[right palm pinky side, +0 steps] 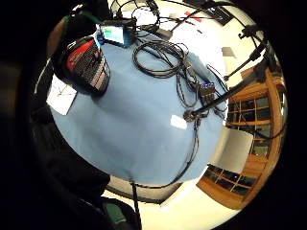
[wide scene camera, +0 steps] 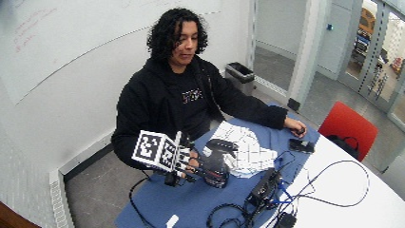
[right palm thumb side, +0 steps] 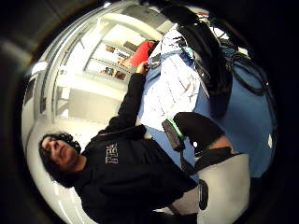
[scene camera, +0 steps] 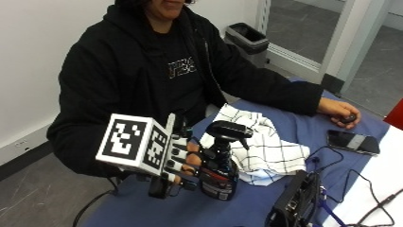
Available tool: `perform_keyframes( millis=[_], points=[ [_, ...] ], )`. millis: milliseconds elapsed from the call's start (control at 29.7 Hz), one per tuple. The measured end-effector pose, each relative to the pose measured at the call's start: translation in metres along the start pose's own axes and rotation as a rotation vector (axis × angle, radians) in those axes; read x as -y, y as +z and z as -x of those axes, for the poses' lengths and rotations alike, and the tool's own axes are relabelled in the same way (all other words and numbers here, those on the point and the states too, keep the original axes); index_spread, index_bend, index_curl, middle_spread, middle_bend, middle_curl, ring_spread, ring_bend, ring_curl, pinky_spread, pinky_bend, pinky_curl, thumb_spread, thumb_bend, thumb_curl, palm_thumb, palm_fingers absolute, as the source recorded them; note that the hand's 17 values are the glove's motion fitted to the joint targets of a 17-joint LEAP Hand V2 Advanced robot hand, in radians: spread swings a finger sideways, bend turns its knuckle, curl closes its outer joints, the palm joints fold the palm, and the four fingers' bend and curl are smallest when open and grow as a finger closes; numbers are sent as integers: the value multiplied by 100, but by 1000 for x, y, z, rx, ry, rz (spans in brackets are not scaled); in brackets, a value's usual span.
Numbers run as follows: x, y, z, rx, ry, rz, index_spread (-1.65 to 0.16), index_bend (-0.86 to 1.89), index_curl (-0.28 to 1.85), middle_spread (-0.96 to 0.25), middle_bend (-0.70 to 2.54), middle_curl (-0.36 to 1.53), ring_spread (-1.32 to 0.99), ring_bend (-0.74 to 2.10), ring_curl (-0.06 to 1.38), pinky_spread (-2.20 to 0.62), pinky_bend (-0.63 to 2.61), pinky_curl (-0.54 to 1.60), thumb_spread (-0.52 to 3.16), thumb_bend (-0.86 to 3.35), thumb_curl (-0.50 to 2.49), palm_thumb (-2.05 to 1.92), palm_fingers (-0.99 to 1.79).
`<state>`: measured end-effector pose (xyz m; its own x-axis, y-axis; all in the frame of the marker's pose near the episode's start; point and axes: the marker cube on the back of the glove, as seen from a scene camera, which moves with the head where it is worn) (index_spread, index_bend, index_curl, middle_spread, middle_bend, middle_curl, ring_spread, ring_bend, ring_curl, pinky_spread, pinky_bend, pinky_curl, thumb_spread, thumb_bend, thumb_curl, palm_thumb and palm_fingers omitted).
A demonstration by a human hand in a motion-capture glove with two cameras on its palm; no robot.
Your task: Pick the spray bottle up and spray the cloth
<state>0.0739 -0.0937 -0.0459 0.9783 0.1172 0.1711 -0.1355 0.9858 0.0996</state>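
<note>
From the outside view, a person in a black hoodie sits at a table [scene camera: 264, 208] under a blue cover, against a white wall with a grey floor. A black bin [scene camera: 248, 37] stands behind by a glass door. The right hand [scene camera: 188, 163] sits near the table's near edge, fingers curled round the side of the bottle [scene camera: 219, 165], which stands upright on the blue cover, its black spray head on top. The bottle is dark with a red and white label; the print is too small to read. Just beside it, toward the person, lies the cloth [scene camera: 261, 149], white with a black grid, rumpled. The bare hand [scene camera: 340, 113] rests at the far edge on a small dark object, with a phone [scene camera: 353, 142] near it. White letters on the hoodie cannot be read.

The wide outside view shows a whiteboard on the wall, glass doors, a red chair [wide scene camera: 347, 124], and cables [wide scene camera: 316, 187] running over the white part of the table.

The little finger side palm view shows the blue cover, coiled cables, and the bottle's red label close by.

The thumb side palm view shows the person, the cloth on the blue cover, and the chair beyond.
</note>
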Motion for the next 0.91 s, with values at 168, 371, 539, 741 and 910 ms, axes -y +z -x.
perform_keyframes(
  millis=[168, 371, 539, 741, 910],
  points=[
    [45, 7, -2, 283, -11, -38, -28, 11, 19, -5, 27, 31, -6, 47, 29, 21, 40, 30, 107, 5, 27, 62, 48],
    [76, 11, -4, 584, -72, -21, -29, 12, 20, -6, 28, 32, -6, 48, 30, 20, 39, 31, 107, 2, 28, 65, 53],
    [74, 13, -5, 753, -69, 3, -29, 15, 22, -6, 32, 35, -6, 48, 30, 18, 33, 30, 106, 4, 32, 74, 65],
    [80, 14, -1, 845, -51, -35, -26, 15, 25, -6, 39, 38, -8, 48, 31, 15, 25, 28, 105, 7, 37, 85, 84],
    [82, 17, 4, 870, 6, -59, -25, 12, 26, -7, 41, 40, -11, 50, 34, 11, 22, 29, 101, 5, 40, 88, 94]
  ],
)
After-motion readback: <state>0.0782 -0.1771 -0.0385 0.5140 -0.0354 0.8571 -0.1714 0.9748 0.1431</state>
